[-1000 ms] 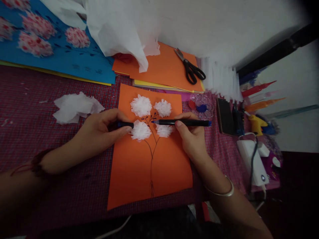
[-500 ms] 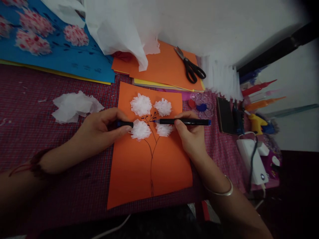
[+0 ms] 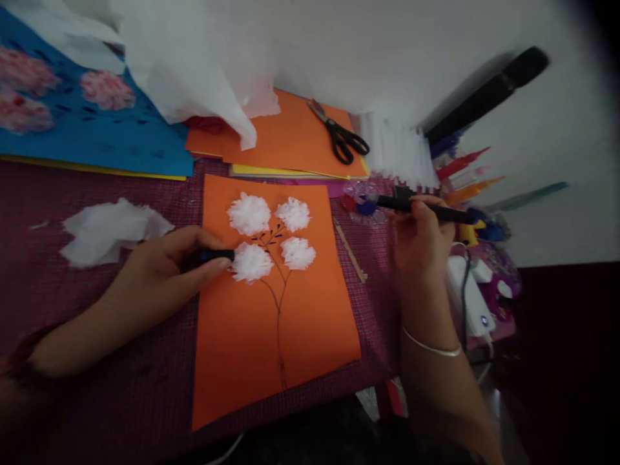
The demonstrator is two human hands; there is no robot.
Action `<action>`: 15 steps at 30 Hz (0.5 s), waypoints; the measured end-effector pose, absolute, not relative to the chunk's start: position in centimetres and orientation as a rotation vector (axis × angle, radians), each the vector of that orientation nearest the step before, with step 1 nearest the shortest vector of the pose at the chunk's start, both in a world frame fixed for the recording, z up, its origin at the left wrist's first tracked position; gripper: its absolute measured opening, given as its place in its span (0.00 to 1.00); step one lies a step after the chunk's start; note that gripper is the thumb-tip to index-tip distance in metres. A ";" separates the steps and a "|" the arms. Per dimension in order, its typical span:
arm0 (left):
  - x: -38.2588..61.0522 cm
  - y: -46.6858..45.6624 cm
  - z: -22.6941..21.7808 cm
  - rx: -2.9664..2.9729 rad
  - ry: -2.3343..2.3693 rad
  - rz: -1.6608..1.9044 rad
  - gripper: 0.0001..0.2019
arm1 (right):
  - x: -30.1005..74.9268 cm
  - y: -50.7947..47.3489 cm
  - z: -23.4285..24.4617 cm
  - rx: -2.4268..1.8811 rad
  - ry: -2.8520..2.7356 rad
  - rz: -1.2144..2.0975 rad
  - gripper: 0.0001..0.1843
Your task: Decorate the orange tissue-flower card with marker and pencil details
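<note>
An orange sheet (image 3: 300,323) lies on the checked cloth, with a drawn stem and several white tissue flowers (image 3: 249,213) on it. My left hand (image 3: 165,271) rests at the sheet's left edge, fingers closed on a black pen cap (image 3: 216,255) beside the lower left flower. My right hand (image 3: 423,236) is off the sheet to the right, closed on a black marker (image 3: 426,208) whose tip points left over the paint palette (image 3: 363,203).
Scissors (image 3: 339,135) lie on an orange paper stack at the back. A blue sheet with pink flowers (image 3: 97,129) is at the far left, crumpled white tissue (image 3: 104,229) nearer. A thin wooden stick (image 3: 349,248), a white charger (image 3: 472,300) and paint tubes (image 3: 460,177) are on the right.
My right hand has lifted the marker off the orange sheet and carried it right, over the palette. The view has shifted; my left hand stays with the cap.
</note>
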State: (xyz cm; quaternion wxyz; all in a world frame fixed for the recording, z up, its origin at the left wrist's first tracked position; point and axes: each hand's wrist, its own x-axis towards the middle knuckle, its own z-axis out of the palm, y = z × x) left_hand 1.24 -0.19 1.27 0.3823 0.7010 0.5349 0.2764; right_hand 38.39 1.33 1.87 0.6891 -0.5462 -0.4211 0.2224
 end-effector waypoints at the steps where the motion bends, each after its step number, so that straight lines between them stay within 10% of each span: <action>1: 1.1 -0.2 1.1 1.792 1.383 0.683 0.12 | 39.3 1.4 1.8 -1.256 -0.938 0.431 0.05; 15: 1.1 -0.3 1.2 1.785 1.345 0.684 0.11 | 41.9 2.4 0.7 -1.559 -0.963 0.230 0.09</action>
